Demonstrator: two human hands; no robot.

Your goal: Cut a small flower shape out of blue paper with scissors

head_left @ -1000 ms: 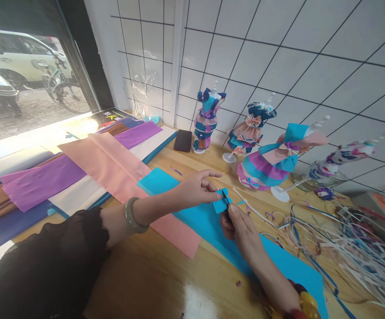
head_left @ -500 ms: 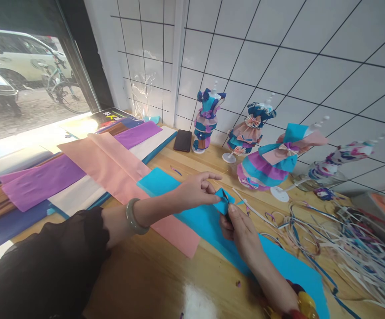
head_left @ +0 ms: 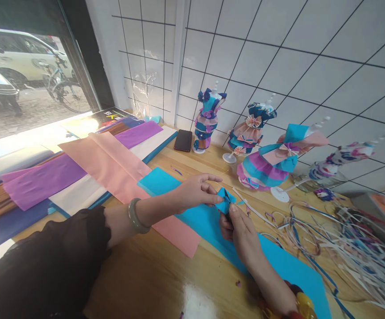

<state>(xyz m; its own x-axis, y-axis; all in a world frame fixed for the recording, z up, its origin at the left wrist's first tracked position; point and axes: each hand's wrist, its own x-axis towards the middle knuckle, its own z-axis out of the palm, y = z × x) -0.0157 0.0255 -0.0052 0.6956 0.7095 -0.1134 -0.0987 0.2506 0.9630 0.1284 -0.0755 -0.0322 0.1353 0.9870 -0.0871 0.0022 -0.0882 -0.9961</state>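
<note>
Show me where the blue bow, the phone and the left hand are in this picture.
blue bow [head_left: 227, 198]: head view, on the blue paper near its middle.
phone [head_left: 182, 140]: head view, on the middle of its dark face.
left hand [head_left: 194, 190]: head view, on the back of the hand.

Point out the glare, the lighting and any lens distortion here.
Head view: daylight from the window overexposes the sill; a white glare patch lies on the wooden table near the bottom edge; the grid lines on the tiled wall splay, a wide-angle effect; the blue paper bow looks sharp.
</note>
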